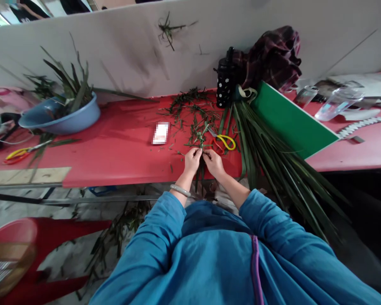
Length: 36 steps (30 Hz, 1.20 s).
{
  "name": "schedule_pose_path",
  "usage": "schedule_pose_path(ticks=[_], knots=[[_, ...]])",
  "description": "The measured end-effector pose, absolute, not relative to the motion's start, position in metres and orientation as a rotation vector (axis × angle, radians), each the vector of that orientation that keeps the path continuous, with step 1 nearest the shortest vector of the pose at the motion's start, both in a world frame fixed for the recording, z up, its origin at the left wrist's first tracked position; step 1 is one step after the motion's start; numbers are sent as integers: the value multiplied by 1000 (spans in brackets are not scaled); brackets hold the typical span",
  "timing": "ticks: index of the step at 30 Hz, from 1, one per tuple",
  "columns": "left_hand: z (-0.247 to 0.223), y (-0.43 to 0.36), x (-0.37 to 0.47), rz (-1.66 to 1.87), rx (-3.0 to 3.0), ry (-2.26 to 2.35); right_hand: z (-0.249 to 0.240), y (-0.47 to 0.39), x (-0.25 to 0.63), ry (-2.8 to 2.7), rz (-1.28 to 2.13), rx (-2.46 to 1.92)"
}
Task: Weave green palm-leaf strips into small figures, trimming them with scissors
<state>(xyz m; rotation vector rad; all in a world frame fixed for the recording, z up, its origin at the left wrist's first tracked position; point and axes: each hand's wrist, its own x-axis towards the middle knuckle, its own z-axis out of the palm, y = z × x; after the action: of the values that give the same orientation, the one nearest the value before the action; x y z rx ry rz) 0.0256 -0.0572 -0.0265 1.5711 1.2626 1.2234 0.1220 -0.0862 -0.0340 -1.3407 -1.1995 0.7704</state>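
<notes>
Both hands meet at the front of the red-covered table (120,156), pinching green leaf strips (202,145) between them. My left hand (193,161), with a pale bangle at its wrist, has thumb and forefinger closed on the strips. From the other side my right hand (213,163) pinches the same piece, fingertips almost touching the left ones. A small knotted part stands above the fingers, while loose ends hang below over the table edge. Just beyond the right hand lie scissors (226,142) with yellow and red handles. Leaf scraps (190,106) are strewn behind the hands.
Long green leaves (257,144) hang over the table edge at right, beside a green board (295,123). A black flowered bottle (225,80) stands behind. At left are a blue basin (79,120) holding leaves and other scissors (22,154). A red stool (47,237) stands below.
</notes>
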Motion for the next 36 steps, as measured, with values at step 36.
schedule_pose_path(ticks=[36], knots=[[-35, -50, 34, 1186, 1459, 1266, -26, -70, 124, -722, 1096, -1136]])
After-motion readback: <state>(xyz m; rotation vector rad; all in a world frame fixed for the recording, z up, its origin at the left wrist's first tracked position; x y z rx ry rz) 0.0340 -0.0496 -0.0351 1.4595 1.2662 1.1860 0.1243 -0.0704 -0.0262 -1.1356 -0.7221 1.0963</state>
